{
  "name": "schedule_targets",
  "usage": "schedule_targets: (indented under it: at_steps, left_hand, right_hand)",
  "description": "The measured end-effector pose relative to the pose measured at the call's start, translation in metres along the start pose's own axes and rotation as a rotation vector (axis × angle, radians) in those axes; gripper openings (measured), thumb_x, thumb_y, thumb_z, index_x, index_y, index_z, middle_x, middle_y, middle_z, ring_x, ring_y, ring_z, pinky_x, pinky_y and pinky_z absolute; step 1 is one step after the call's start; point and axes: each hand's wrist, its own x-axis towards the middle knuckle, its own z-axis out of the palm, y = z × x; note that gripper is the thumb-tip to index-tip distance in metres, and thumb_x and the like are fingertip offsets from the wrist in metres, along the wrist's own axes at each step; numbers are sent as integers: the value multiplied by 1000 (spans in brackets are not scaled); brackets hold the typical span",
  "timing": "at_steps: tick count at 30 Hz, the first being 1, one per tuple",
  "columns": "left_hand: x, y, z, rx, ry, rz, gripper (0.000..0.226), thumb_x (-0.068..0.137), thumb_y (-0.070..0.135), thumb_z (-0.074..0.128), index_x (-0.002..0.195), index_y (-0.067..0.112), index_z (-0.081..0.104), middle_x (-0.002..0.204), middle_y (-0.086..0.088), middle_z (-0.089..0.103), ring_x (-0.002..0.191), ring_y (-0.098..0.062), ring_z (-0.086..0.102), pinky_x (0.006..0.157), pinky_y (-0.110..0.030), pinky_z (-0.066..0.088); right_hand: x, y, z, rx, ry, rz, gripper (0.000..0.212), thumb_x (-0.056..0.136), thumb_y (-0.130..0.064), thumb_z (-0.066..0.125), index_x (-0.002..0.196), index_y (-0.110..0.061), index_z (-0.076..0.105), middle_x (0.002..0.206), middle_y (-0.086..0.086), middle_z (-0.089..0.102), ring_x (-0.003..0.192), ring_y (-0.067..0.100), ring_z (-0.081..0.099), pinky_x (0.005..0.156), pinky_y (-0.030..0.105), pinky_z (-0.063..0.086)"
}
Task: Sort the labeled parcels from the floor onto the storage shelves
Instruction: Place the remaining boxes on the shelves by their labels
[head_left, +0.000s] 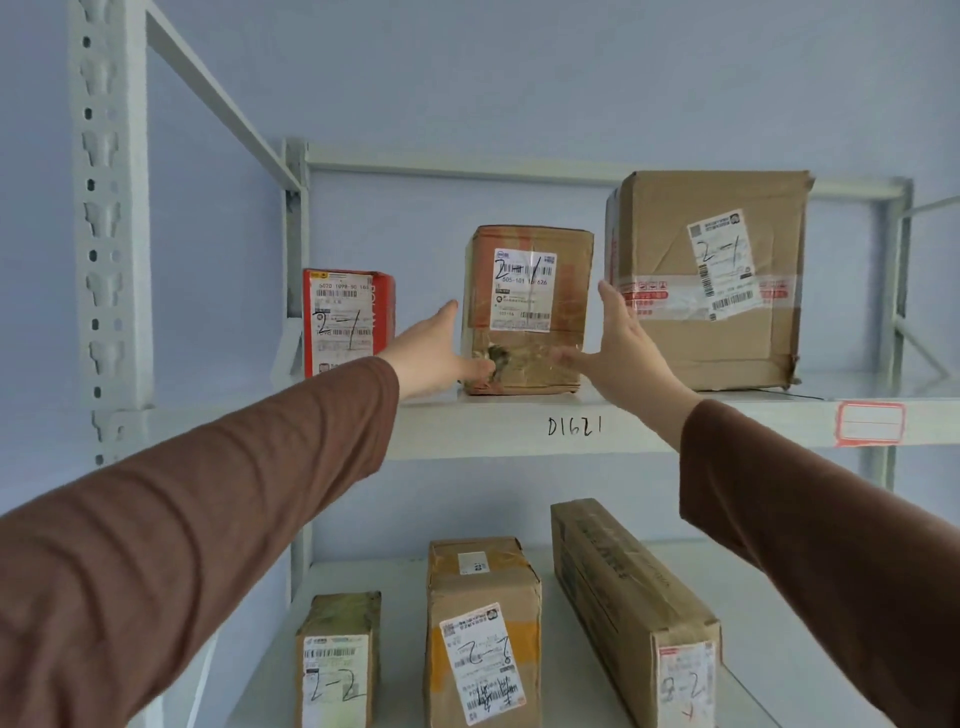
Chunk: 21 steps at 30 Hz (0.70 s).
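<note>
A brown cardboard parcel (527, 312) with a white label marked 2-1 stands upright on the upper shelf (727, 423). My left hand (436, 353) reaches to its left side with straight fingers, the thumb touching the torn lower front. My right hand (618, 343) is flat and open beside its right side, fingers pointing up; whether it touches the box I cannot tell. A red parcel (345, 322) marked 2-1 stands to the left. A large brown box (711, 280) marked 2-1 stands to the right.
The lower shelf (753, 561) carries three brown parcels marked 2-2: a small one (337, 660), a middle one (480, 634) and a long one (634, 613). A grey slotted upright (106, 234) stands at the left. "D1621" (574, 426) is written on the shelf beam.
</note>
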Motion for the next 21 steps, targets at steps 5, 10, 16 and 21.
schedule_targets:
  at_steps: [5,10,16,21]
  left_hand:
    - [23,6,18,-8,-52,-50,87,90,45,75,157,16,28,149,-6,53,131,-23,54,93,-26,40]
    - [39,-3,22,51,-49,-125,77,90,37,77,152,13,38,140,-6,58,123,-25,58,105,-39,48]
    - [51,-14,23,45,-42,-166,66,89,33,79,144,14,47,125,-5,65,110,-24,63,100,-38,52]
    - [56,-20,27,21,-33,-184,75,88,30,80,150,12,41,130,-7,63,113,-25,62,100,-37,51]
  right_hand:
    - [36,24,13,58,-239,209,93,89,-34,79,160,-12,23,152,15,49,129,31,53,107,42,47]
    - [61,28,29,-9,-315,193,61,91,-28,78,139,-5,48,132,15,63,118,34,63,104,46,52]
    - [79,27,48,-2,-345,194,57,94,-21,75,139,-1,47,133,19,59,122,38,60,105,50,51]
    - [86,29,54,-31,-355,196,62,95,-24,73,143,-2,42,138,18,57,125,38,58,107,49,50]
